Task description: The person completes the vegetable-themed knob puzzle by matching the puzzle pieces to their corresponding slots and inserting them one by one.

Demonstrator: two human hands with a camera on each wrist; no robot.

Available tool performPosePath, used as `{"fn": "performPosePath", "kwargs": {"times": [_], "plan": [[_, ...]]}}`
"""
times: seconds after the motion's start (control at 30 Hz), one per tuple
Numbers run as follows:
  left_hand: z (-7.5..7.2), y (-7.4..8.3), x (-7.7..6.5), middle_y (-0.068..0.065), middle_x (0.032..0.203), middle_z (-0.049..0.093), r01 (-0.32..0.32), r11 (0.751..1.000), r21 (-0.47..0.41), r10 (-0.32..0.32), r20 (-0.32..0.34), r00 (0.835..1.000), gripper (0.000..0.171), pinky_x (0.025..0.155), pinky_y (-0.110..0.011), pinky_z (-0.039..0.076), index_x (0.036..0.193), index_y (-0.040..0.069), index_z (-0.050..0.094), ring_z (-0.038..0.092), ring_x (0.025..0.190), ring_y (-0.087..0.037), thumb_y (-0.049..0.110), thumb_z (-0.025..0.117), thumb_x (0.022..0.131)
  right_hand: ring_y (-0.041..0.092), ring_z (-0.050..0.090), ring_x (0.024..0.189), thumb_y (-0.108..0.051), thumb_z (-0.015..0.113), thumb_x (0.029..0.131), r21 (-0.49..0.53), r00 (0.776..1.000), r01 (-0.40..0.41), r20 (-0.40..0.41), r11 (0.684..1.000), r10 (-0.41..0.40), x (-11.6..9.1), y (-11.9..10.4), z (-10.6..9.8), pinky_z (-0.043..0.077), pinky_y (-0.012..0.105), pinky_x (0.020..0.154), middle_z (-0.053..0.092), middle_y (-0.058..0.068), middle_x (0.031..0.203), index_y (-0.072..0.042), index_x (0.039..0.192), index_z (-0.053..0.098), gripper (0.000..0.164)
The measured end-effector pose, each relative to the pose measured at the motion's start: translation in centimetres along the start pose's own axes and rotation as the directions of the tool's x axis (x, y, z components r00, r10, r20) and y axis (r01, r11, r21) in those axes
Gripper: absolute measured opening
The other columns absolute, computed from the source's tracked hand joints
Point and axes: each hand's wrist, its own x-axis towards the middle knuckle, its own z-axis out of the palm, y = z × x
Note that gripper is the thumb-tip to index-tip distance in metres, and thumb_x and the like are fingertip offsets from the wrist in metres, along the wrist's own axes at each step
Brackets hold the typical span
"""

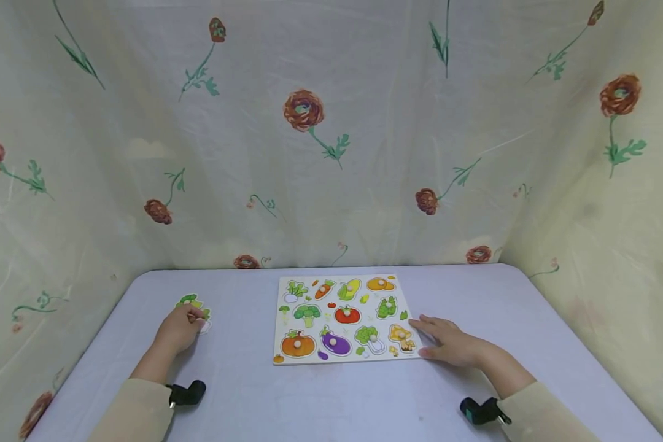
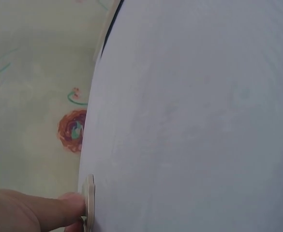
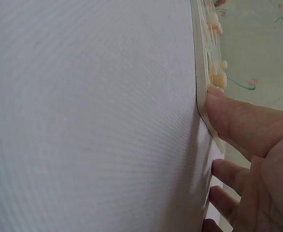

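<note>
At the left of the table, my left hand (image 1: 178,328) pinches a puzzle piece (image 1: 189,299) with green and white parts and a pale border. In the left wrist view the thin wooden edge of this piece (image 2: 89,200) shows at the fingertips; its picture is partly hidden under the fingers. A wooden vegetable puzzle board (image 1: 321,336) lies mid-table, with knobbed pictures such as a pumpkin, an eggplant and a tomato. My right hand (image 1: 453,344) rests at the board's right edge, fingers spread. In the right wrist view its thumb (image 3: 238,121) touches the corner of the board.
The table (image 1: 243,399) has a pale cover and rounded far corners. A flower-printed curtain (image 1: 364,215) hangs behind and on both sides. Each wrist bears a small black camera, the left one (image 1: 188,393) and the right one (image 1: 482,411).
</note>
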Motion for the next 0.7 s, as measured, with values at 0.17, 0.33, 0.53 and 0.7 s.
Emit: {"fn": "performPosePath", "kwargs": {"times": [0.17,0.33,0.53,0.7], "plan": [[0.3,0.0,-0.1,-0.022,0.098,0.062,-0.037,0.999,-0.01,0.037,-0.002,0.999,0.013,0.082,-0.049,0.049,0.105,-0.007,0.06,0.06,0.093,-0.034,0.002,0.059,0.097,0.054,0.017,0.144,-0.034,0.07,0.092,-0.006,1.0,0.005,-0.003,1.0,-0.005,0.0,-0.1,0.0,0.019,0.073,0.111,0.026,0.027,0.159,-0.009,0.152,0.042,0.07],[0.7,0.3,0.0,-0.02,0.099,0.062,-0.048,0.999,-0.01,0.048,0.011,0.999,0.012,0.083,-0.049,0.049,0.106,-0.005,0.06,0.059,0.094,-0.033,0.003,0.059,0.098,0.054,0.017,0.144,-0.033,0.069,0.094,-0.013,1.0,0.002,-0.004,1.0,-0.002,-0.2,-0.2,0.0,0.019,0.073,0.11,0.025,0.027,0.159,-0.009,0.152,0.042,0.069],[1.1,1.2,-0.3,-0.018,0.101,0.063,-0.041,0.999,-0.006,0.042,0.029,0.999,0.01,0.081,-0.047,0.05,0.107,-0.002,0.061,0.059,0.094,-0.031,0.005,0.059,0.099,0.054,0.016,0.144,-0.035,0.069,0.093,-0.003,1.0,-0.009,-0.002,1.0,0.009,-0.2,-0.4,-0.1,0.019,0.074,0.11,0.025,0.026,0.16,-0.01,0.152,0.042,0.07],[1.1,2.3,-0.5,-0.017,0.101,0.063,-0.076,0.997,0.002,0.076,0.042,0.996,0.011,0.082,-0.047,0.05,0.108,-0.002,0.062,0.059,0.094,-0.03,0.005,0.06,0.099,0.054,0.015,0.144,-0.036,0.069,0.093,-0.005,1.0,-0.004,-0.003,1.0,0.004,-0.2,-0.3,0.0,0.019,0.074,0.11,0.024,0.027,0.16,-0.01,0.153,0.042,0.07]]}}
